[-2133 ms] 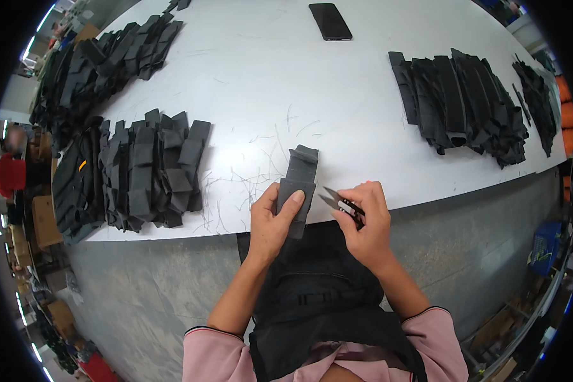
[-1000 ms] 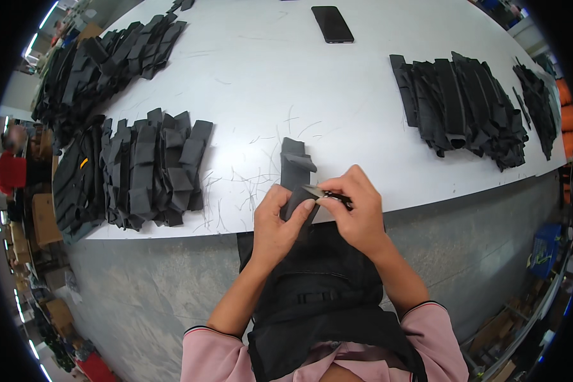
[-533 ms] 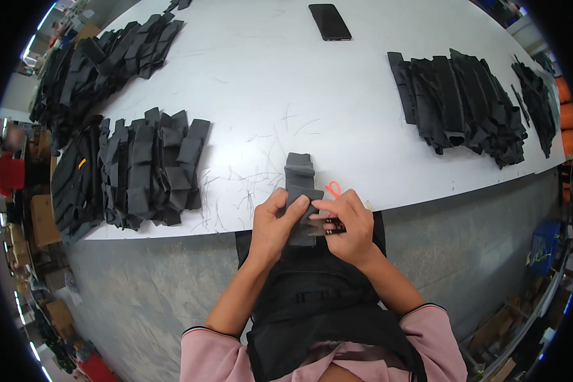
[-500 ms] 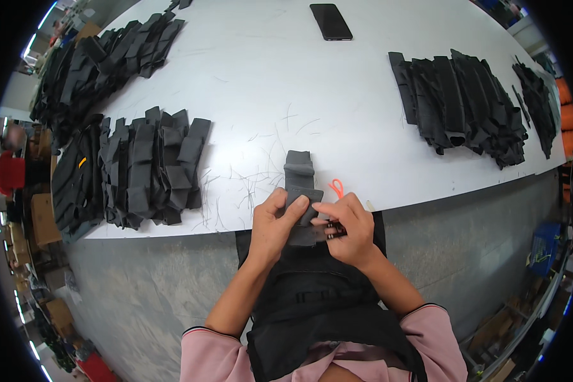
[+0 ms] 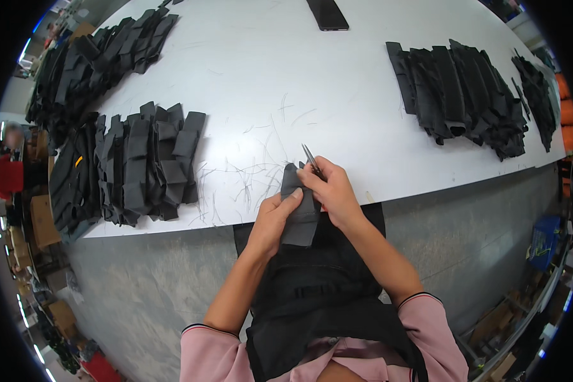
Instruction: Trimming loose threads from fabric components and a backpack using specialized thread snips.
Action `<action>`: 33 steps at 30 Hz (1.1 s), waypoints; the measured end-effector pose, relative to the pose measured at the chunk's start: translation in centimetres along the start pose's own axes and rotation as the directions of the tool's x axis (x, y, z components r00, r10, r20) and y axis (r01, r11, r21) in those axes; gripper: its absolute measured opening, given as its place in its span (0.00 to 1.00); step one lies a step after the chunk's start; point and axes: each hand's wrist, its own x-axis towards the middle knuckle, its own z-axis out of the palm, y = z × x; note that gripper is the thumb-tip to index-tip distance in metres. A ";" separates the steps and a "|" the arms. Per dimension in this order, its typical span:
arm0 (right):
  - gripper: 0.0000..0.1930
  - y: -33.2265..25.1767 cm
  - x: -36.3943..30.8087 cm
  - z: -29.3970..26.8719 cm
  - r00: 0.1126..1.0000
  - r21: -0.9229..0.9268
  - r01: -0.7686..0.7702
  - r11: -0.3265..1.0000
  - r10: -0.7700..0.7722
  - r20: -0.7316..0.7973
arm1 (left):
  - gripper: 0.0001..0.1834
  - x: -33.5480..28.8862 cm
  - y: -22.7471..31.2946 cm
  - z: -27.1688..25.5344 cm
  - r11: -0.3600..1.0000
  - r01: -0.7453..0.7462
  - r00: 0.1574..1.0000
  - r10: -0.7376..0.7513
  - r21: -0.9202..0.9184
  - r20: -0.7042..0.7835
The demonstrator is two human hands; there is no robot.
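Observation:
My left hand (image 5: 275, 219) is closed on a dark grey fabric strip (image 5: 300, 229), thumb on top, at the near edge of the table. The strip's lower end hangs past that edge, over my black apron. Small scissors (image 5: 310, 158) are in my right hand (image 5: 331, 191), their metal blades pointing up and away beside the strip's far end. A bit of orange shows under that hand. Its fingertips are at the strip's upper part and hide some of it. Loose dark threads (image 5: 245, 178) lie scattered on the table left of the strip.
Stacks of similar dark strips lie on the white table (image 5: 337, 83): one near left (image 5: 149, 165), one far left (image 5: 102, 63) and one at right (image 5: 458, 95). A folded black item (image 5: 76, 178) with a yellow tag sits at the left edge. A black phone (image 5: 328, 14) lies at the far side.
My right hand has turned and moved up, so the scissors' blades now point away from me instead of toward my left hand. The strip has been tilted and shifted, its near end lower.

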 end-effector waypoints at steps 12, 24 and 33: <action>0.13 -0.9 -7.3 -1.1 0.801 -0.790 0.438 0.430 -0.586 0.124 | 0.10 0.0 0.5 0.5 0.931 -0.363 0.917 0.354 -0.023 -0.183; 0.11 -0.5 -7.1 -1.3 0.907 -0.654 0.339 0.677 -0.419 0.036 | 0.10 -0.3 0.5 0.6 0.942 -0.334 0.920 0.335 0.038 -0.206; 0.08 0.2 -7.6 -1.4 0.934 -0.512 0.255 0.820 -0.347 -0.090 | 0.10 0.0 0.4 0.5 0.936 -0.349 0.915 0.350 0.039 -0.201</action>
